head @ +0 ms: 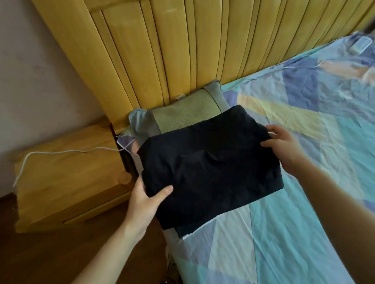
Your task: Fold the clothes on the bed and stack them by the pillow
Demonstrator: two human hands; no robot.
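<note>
Only the head view to go on here, so: dead centre of the frame there's a folded black fabric garment [205, 165], a fairly tidy rectangle, held flat between both hands right over the near end of the green mesh-covered pillow [184, 110] that sits just above it against the yellow wooden slatted headboard [166, 51]. The left hand [147, 196], lower left of centre, pinches the near corner with the thumb on top and the fingers tucked underneath; the right hand [284, 142], right of centre, grips the far edge with its fingers curled round the cloth. A second dark layer pokes out under the bottom edge, can't tell if it's the same piece or another one already stacked. The patchwork blue and teal bedsheet [313, 172] fills the right side, and a yellow wooden nightstand [68, 178] with a white cable [59, 153] across it sits lower left. Biggest risk imo: the bundle hangs right at the mattress edge, so letting go unevenly could slide it toward the floor gap or let the fold flop open.
</note>
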